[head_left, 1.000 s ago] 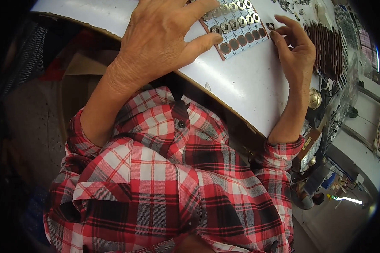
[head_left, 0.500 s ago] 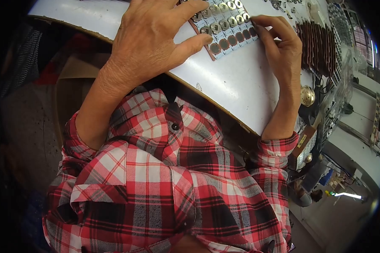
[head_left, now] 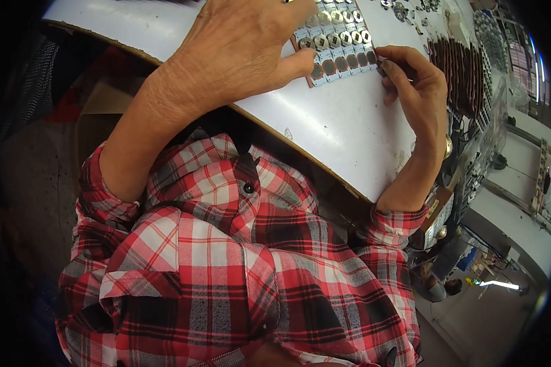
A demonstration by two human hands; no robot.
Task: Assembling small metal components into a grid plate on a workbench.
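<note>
Panel lies on the desk, inside its near edge, disc rows running left to right. Right hand, fingertips narrow, grip undeterminable, is at panel's right edge; left hand, thumb spread, at its left.

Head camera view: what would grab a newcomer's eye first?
Probably the bold red, black and white plaid shirt filling the lower middle. Next, the light-blue panel with rows of shiny metal pieces at the top, between the left hand and right hand. Just right of that second hand, a dense row of thin brown pieces stands out.
</note>
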